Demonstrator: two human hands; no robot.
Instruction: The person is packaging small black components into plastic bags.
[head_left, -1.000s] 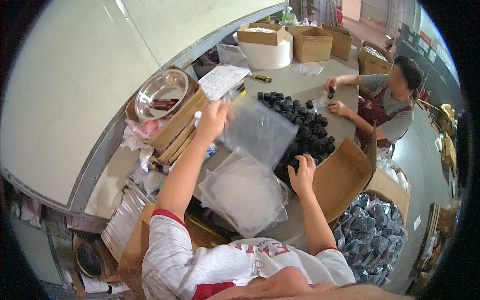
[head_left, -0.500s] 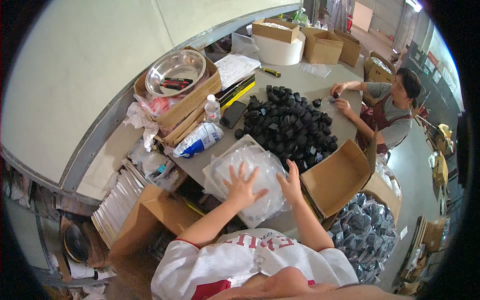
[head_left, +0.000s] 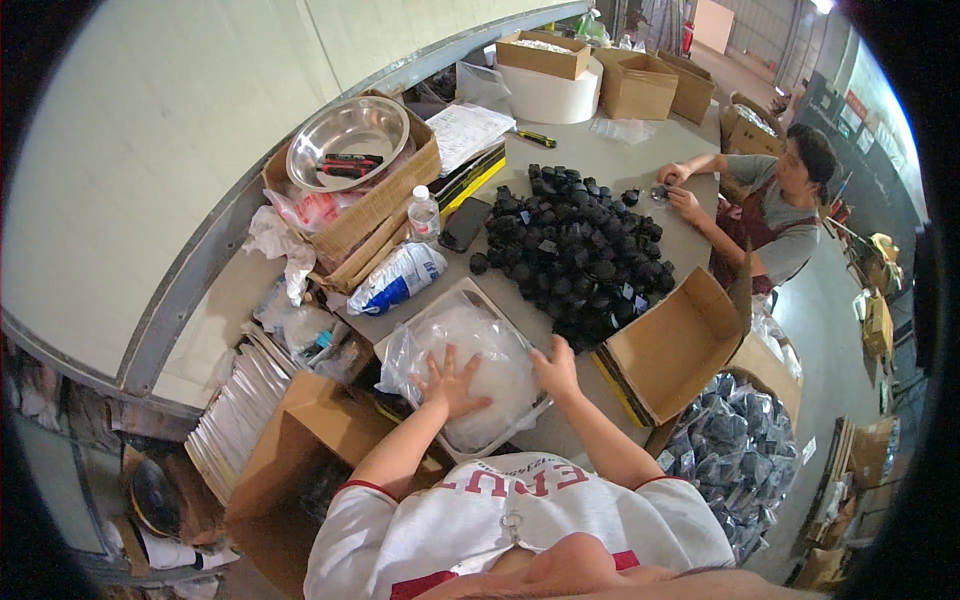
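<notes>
A white tray (head_left: 507, 311) at the table's near edge holds a pile of clear plastic bags (head_left: 480, 345). My left hand (head_left: 448, 388) lies on the bags with its fingers spread, pressing nothing into its palm. Just beyond the tray's right rim is my right hand (head_left: 556, 370), thumb apart from its slightly bent fingers and no object visible in it. A large heap of small black parts (head_left: 580, 250) stands on the table behind the tray.
An opened cardboard box (head_left: 675, 350) sits right of the heap. Left are a blue-and-white packet (head_left: 398, 280), a bottle (head_left: 424, 215), a phone (head_left: 465, 225) and a metal bowl (head_left: 345, 130) in a carton. A co-worker (head_left: 775, 205) handles a small piece at the far right.
The tray with the bags has shifted left and nearer to me, and the bags lie more inside it. Both my hands have moved left and closer.
</notes>
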